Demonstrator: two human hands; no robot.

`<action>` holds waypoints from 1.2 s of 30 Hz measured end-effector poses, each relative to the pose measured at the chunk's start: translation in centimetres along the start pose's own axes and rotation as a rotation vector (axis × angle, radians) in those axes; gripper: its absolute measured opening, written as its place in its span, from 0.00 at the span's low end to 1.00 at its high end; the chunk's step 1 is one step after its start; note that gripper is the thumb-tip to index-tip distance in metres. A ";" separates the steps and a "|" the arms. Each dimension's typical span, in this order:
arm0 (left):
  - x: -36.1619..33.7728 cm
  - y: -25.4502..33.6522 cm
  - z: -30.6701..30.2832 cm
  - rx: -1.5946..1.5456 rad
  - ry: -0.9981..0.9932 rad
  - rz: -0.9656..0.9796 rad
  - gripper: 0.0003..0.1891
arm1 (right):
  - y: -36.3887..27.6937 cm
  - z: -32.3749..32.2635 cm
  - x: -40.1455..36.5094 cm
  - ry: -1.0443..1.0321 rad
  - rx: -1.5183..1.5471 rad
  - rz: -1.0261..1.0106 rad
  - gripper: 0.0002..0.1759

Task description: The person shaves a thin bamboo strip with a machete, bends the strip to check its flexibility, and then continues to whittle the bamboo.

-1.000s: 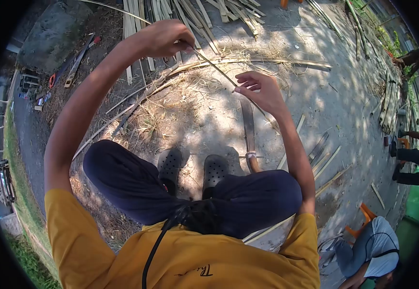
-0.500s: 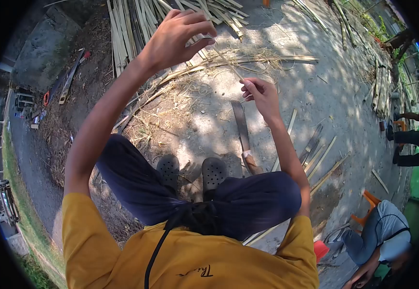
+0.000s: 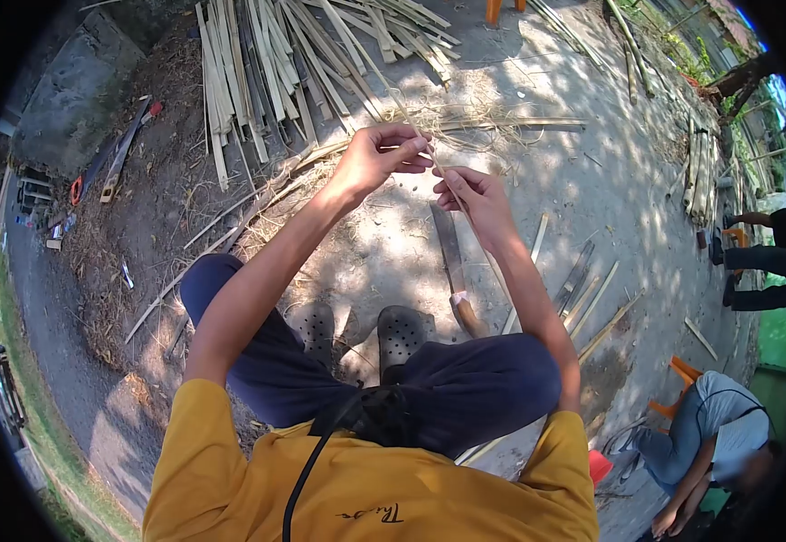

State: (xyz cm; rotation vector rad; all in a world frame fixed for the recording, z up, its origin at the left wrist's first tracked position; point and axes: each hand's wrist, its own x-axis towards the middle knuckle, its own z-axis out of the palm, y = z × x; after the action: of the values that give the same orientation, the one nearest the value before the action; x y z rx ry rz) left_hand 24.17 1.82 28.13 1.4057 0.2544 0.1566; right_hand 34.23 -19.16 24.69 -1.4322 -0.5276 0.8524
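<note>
I sit with my knees up, in a yellow shirt and dark trousers. My left hand (image 3: 376, 155) and my right hand (image 3: 474, 197) are close together in front of me, both pinching a thin bamboo strip (image 3: 444, 177) that runs up and away between them. On the ground just below my right hand lies a long machete (image 3: 450, 257) with a wooden handle, blade pointing away. My black clogs (image 3: 400, 329) rest beside it.
A pile of split bamboo slats (image 3: 266, 54) lies ahead, with dry shavings (image 3: 465, 113) around it. More strips (image 3: 591, 289) lie to the right. A person in a grey shirt (image 3: 713, 429) crouches at lower right by an orange stool (image 3: 682, 372). Tools (image 3: 122, 149) lie at left.
My left hand has come down from its raised reach and closed in next to the right hand on the strip. The view has tilted slightly.
</note>
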 end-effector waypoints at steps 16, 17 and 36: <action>1.9 -3.3 -6.1 -0.012 0.182 0.011 0.13 | 6.4 -5.3 -7.2 0.085 -0.290 0.098 0.22; 1.9 -3.3 -6.1 -0.015 0.186 0.011 0.13 | 6.7 -4.9 -7.3 0.097 -0.287 0.111 0.22; 2.6 -5.1 -4.7 -0.245 0.221 -0.026 0.09 | 12.4 -2.4 -5.6 0.344 0.127 0.112 0.08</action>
State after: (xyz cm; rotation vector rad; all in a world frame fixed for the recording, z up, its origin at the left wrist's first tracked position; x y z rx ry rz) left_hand 25.23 6.21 22.24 1.1414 0.4220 0.3124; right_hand 30.31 -25.90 13.28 -1.4619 -0.1320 0.6932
